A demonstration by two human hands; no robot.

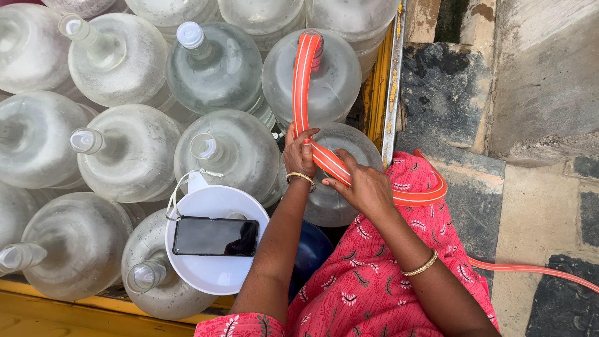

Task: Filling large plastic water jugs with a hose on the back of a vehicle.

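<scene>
An orange flat hose with white stripes [302, 81] bends over the mouth of a large clear water jug [334, 84], its end going into the neck. My left hand [298, 153] grips the hose just below the bend, above another jug [349, 146]. My right hand [362, 184] holds the same hose a little lower, fingers wrapped over it. From there the hose runs right across my red patterned garment [374, 274] and trails off over the pavement [536, 212]. Both wrists wear gold bangles.
Several large clear jugs [125, 150] stand packed together on a yellow cart bed [56, 312]; some have white caps. A white bowl [212, 274] with a black phone [215, 236] in it rests on the jugs. The cart's metal edge [393, 81] borders stone paving.
</scene>
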